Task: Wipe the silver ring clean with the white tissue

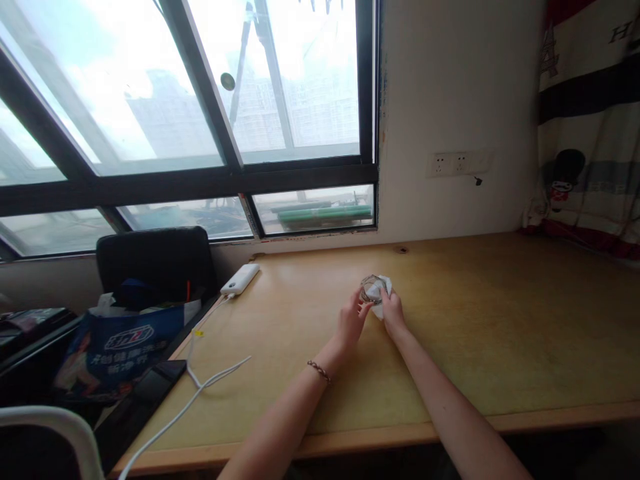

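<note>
A small clear glass (373,288) lies on the wooden desk (500,320), near the middle. My left hand (351,321) holds its left side with the fingertips. My right hand (392,312) presses a white cloth or tissue (384,293) against the glass from the right. A beaded bracelet is on my left wrist. Both forearms reach in from the desk's near edge.
A white power bank (241,279) lies at the desk's back left, its white cable (200,387) trailing toward the near edge. A dark phone (159,379) and a blue bag (120,343) sit left of the desk, beside a black chair. Wall sockets (450,163) are behind.
</note>
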{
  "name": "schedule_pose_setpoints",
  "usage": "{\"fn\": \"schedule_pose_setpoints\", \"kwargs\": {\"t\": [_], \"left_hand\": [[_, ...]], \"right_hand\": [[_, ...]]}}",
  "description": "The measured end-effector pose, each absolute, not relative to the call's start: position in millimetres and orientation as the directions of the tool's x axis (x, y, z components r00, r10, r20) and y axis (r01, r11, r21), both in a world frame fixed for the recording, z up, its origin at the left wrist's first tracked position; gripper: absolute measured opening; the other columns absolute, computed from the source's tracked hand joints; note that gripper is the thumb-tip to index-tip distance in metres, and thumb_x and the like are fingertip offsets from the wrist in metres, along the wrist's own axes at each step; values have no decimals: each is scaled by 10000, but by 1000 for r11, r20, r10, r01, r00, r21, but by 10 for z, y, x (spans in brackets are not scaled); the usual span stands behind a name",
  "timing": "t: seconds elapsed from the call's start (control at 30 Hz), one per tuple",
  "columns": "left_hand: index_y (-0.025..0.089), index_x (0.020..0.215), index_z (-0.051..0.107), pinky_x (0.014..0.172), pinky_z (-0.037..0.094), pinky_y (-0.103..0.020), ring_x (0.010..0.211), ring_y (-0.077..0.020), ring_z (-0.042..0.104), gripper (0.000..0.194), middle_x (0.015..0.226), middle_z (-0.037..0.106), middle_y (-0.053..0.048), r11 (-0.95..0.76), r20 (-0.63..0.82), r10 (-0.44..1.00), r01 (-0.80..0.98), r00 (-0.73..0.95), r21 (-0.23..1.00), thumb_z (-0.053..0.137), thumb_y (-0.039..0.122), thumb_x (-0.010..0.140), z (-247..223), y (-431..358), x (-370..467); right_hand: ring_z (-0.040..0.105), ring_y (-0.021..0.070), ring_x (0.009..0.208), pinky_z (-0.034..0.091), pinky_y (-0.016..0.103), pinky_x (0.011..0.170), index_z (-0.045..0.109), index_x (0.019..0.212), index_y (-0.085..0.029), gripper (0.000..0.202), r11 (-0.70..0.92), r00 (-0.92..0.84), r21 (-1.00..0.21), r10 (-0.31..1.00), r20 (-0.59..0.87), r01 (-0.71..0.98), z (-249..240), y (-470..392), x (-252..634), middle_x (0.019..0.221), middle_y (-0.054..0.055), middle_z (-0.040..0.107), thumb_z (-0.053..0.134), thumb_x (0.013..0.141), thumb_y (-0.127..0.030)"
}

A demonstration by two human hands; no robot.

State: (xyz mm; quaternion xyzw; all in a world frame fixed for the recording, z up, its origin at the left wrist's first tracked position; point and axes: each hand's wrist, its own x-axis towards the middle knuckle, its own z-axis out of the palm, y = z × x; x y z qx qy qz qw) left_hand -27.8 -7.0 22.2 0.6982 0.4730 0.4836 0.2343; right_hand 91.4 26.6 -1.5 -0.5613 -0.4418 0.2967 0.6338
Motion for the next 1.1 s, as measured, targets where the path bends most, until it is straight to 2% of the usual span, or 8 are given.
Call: {"fn": "schedule_pose_setpoints", "kwargs": {"t": [0.13,0.23,0.33,0.53,0.67,0.8,0.93,1.1], "left_hand": [[134,1039,450,486,462,-210,493,-95,566,416,759,577,-50,-56,56,998,-36,19,998,501,431,753,240,10,-341],[101,877,497,481,479,-205,495,-101,581,336,756,594,-81,192,-144,967,-232,210,954,568,386,713,192,48,-436],[102,860,481,523,509,-235,553,-139,614,300,788,608,-101,284,-193,940,-336,281,898,607,313,687,145,49,-514],[128,839,417,633,535,-307,621,-180,639,296,793,608,-86,239,-155,964,-445,216,863,638,185,649,71,49,-494],[139,805,397,762,513,-363,741,-194,636,310,827,598,-80,127,-60,987,-502,148,856,656,146,634,39,36,-451],[139,807,404,792,498,-366,820,-188,614,351,877,580,-74,7,26,998,-472,64,882,690,165,605,54,6,-443],[145,817,401,685,517,-334,708,-158,618,423,851,582,-49,-109,124,991,-271,40,956,725,231,558,52,-33,-421],[162,800,389,582,502,-264,635,-136,604,398,752,580,-7,-210,225,963,-109,147,972,694,292,578,49,-91,-349]], "right_hand": [[588,207,836,439,290,730,608,961,-149,387,202,388,-953,879,277,225,-25,257,946,909,84,654,401,746,-396],[588,208,809,439,287,710,630,913,-152,400,246,315,-930,891,328,274,13,198,916,881,77,661,404,751,-439],[592,211,716,440,281,642,647,857,-146,468,240,273,-922,905,325,302,70,125,883,768,68,669,399,744,-527],[581,199,873,449,283,726,633,948,-128,666,255,184,-961,955,233,-110,110,100,868,863,89,662,196,785,-603],[580,193,910,445,303,780,593,1030,-114,540,200,147,-944,975,166,-262,63,141,844,984,98,636,399,750,-533],[578,198,924,461,291,752,533,1116,-136,556,193,173,-964,972,162,-185,1,139,805,1043,84,616,599,632,-401],[615,210,789,475,279,625,600,1000,-102,483,98,147,-993,985,86,-72,-46,120,823,907,79,664,594,616,-395],[608,200,641,404,235,520,663,752,-107,329,24,256,-939,959,119,343,14,73,915,690,75,675,548,662,-402]]}}
